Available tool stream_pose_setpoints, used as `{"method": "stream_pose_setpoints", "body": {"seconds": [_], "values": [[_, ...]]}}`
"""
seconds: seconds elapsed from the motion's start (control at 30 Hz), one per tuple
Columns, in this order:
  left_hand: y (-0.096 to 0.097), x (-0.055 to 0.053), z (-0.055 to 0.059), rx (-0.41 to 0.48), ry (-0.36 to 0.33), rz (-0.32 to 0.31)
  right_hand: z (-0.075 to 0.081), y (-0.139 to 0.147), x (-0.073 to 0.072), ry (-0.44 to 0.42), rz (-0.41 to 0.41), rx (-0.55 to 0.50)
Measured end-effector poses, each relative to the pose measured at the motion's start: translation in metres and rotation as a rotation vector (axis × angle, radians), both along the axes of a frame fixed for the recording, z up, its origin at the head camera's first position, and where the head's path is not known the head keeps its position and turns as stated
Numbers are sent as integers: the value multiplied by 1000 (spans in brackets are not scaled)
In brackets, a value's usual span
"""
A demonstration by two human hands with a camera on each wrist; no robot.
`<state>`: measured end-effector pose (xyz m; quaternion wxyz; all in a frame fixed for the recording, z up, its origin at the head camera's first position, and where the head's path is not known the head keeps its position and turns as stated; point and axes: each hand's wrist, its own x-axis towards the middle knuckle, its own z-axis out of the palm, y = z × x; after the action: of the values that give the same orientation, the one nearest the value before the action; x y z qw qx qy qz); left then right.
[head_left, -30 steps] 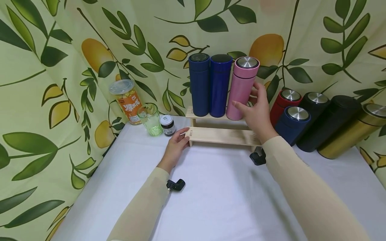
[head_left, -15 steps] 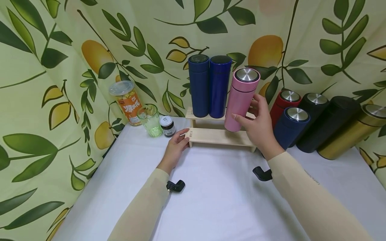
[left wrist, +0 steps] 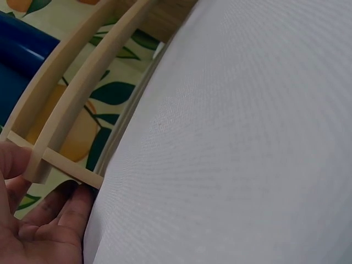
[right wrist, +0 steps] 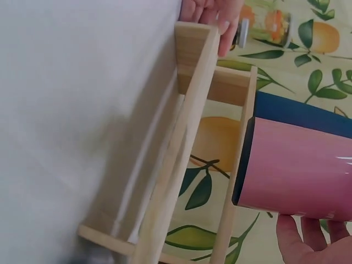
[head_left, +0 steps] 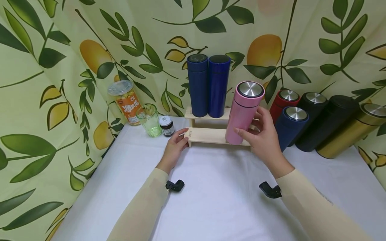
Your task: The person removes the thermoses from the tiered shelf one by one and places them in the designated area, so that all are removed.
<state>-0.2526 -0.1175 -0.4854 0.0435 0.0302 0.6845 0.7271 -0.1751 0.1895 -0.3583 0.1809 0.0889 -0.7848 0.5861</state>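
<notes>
My right hand point(head_left: 261, 134) grips a pink flask point(head_left: 243, 112) with a steel lid, held tilted over the lower step of a small wooden two-step rack point(head_left: 208, 135). The right wrist view shows the pink flask point(right wrist: 300, 168) just above the rack point(right wrist: 187, 137). Two dark blue flasks point(head_left: 208, 85) stand upright on the rack's upper step. My left hand point(head_left: 178, 145) holds the rack's left end, fingers curled on the wood point(left wrist: 49, 165).
At the right lie several flasks leaning on the curtain: red point(head_left: 284, 100), navy point(head_left: 292, 124), black point(head_left: 328, 122), gold point(head_left: 349, 132). At the left stand a snack jar point(head_left: 126, 102), a green glass point(head_left: 149, 119) and a small dark jar point(head_left: 167, 125). White cloth covers the table point(head_left: 217, 201).
My right hand has lifted the pink flask off the upper step and brought it down and toward me, over the lower step. The left hand has stayed on the rack.
</notes>
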Motion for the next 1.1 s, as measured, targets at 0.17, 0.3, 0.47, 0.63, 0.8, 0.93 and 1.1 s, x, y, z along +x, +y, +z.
{"method": "stream_pose_setpoints", "body": {"seconds": [0.17, 0.3, 0.47, 0.63, 0.8, 0.93, 1.1], "values": [[1, 1, 1, -5, 4, 2, -8, 10, 14, 13, -4, 13], [0, 0, 1, -7, 5, 1, -14, 18, 23, 24, -14, 16], [0, -1, -1, -7, 1, -1, -19, 29, 34, 1, -46, 35], [0, -1, 0, -3, 1, 0, -24, 38, 44, -36, -82, 64], [0, 0, 0, 11, 7, -1, -29, 43, 57, -47, -84, 76], [0, 0, 0, 17, 10, -4, -32, 48, 68, -31, -85, 99], [0, 0, -1, 4, 7, -1, -36, 61, 76, -33, -96, 89]]}}
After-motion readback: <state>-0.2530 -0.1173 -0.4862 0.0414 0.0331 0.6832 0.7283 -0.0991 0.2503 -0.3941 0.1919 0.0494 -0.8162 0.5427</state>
